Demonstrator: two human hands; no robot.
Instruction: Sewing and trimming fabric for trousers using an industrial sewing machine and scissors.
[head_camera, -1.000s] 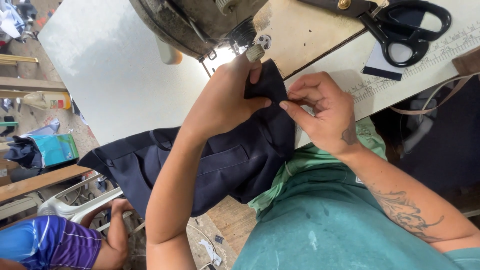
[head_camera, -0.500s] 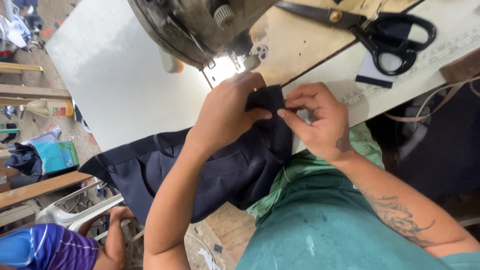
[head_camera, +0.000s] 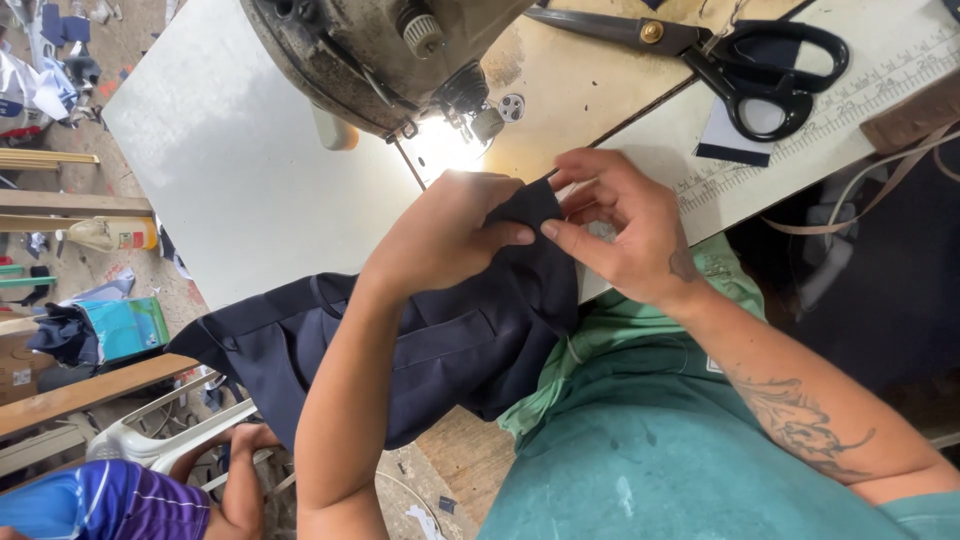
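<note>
Your left hand (head_camera: 450, 235) lies closed over the top fold of the dark navy garment (head_camera: 420, 345), and your right hand (head_camera: 620, 225) pinches its edge just beside it. The cloth looks soft, limp and light, draping off the desk (head_camera: 230, 190) below your wrists; grip it at the folded seam.
</note>
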